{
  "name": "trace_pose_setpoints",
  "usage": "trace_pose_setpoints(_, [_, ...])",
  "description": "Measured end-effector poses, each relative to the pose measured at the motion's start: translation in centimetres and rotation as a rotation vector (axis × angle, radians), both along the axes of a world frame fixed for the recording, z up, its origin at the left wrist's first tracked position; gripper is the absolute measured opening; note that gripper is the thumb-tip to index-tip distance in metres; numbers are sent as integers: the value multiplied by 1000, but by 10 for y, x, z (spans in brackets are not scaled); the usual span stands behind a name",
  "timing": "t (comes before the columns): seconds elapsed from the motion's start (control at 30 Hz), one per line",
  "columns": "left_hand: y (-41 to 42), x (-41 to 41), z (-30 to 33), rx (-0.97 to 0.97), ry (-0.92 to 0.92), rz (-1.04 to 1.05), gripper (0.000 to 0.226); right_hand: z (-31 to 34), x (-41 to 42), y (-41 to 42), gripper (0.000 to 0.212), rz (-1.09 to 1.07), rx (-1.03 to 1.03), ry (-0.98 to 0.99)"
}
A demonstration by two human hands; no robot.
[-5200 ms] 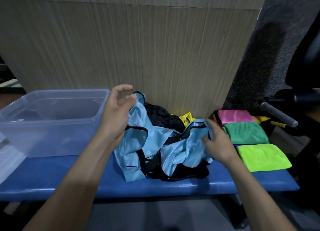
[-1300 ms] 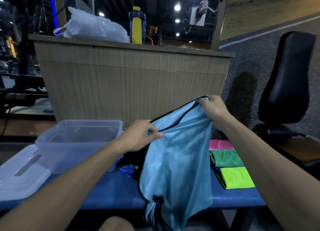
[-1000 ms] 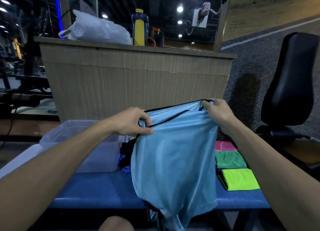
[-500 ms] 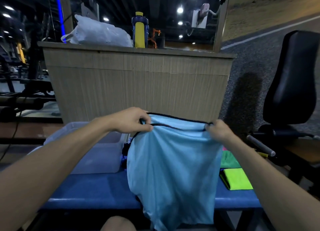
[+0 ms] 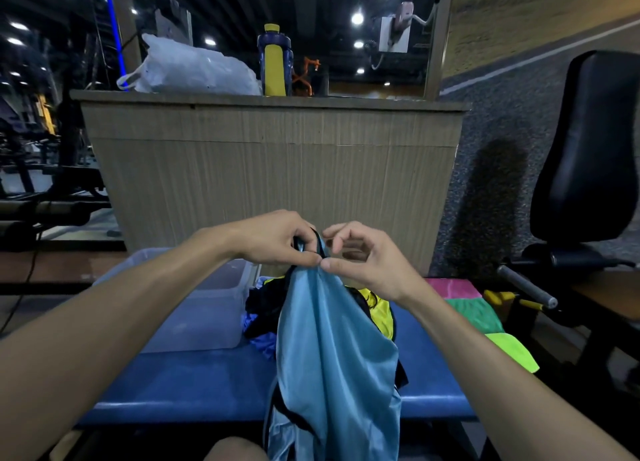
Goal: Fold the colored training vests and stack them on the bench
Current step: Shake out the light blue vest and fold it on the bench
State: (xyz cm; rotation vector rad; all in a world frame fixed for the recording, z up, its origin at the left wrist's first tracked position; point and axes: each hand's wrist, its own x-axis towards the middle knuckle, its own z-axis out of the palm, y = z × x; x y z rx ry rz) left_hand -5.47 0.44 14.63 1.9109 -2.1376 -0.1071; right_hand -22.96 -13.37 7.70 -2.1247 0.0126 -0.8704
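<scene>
Both hands meet above the middle of the blue surface (image 5: 194, 377), each pinching the top edge of the light-blue vest (image 5: 332, 363). The left hand (image 5: 277, 242) is curled round the black-trimmed strap, and the right hand (image 5: 363, 259) pinches the cloth just beside it, thumb tips nearly touching. The vest hangs down in a long fold over the near edge of the surface. Behind it lies a heap of loose vests (image 5: 377, 308), yellow, black and blue. To the left stands a clear bin (image 5: 207, 308). On the right lie three folded vests: pink (image 5: 453, 288) farthest, green (image 5: 476, 313), then lime (image 5: 512, 351) nearest.
</scene>
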Motion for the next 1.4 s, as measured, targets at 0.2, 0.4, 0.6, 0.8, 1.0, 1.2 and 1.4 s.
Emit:
trace_pose_setpoints(0.2, [0,1,0,45,-53,-23,24,0,2,5,19,-74,-231,113])
trace_pose_setpoints(0.4, [-2,2,-1,69,-59,-9,27,-1,4,11,24,-191,-611,174])
trace_pose_setpoints(0.6, [0,4,-2,82,-93,-11,26,1,6,29,44,-398,-862,359])
trace_pose_setpoints(0.8, [2,2,0,69,-126,-41,20,-1,11,21,22,-242,-573,212])
trace_pose_setpoints(1.0, [8,14,-9,-8,-154,4,30,11,3,11,39,-189,-592,205])
trace_pose_setpoints(1.2, [13,24,-23,11,-99,-6,40,27,-3,-5,36,-229,-291,54])
trace_pose_setpoints(1.4, [17,26,-40,-27,45,5,35,28,-11,-13,26,-154,-140,102])
